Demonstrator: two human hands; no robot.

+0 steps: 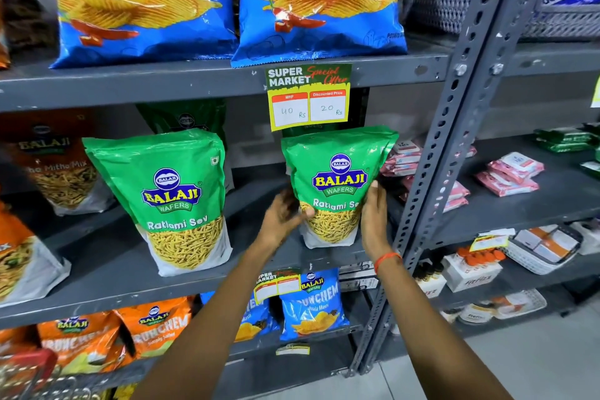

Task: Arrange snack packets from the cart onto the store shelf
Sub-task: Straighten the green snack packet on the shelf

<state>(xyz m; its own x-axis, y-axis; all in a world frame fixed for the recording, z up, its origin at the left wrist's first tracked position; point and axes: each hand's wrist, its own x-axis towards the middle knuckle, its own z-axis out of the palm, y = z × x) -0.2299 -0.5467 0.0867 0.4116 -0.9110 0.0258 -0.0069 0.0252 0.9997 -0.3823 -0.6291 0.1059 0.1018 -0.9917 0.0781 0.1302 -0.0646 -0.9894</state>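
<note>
A green Ratlami Sev packet [337, 178] stands upright on the grey middle shelf [107, 273], right of centre. My left hand [282, 214] grips its lower left edge, thumb on the front. My right hand [373, 214] presses flat against its right side. A second, matching green packet [175, 201] stands further left on the same shelf, leaning slightly. More green packets sit behind both. The cart's red handle and wire frame [35, 373] show at the bottom left corner.
Two blue ridged-chip bags [311, 0] fill the shelf above. A yellow price tag [308, 97] hangs over the held packet. Orange and blue packets [308, 305] line the shelf below. A slotted steel upright [454, 127] stands just right of my hands.
</note>
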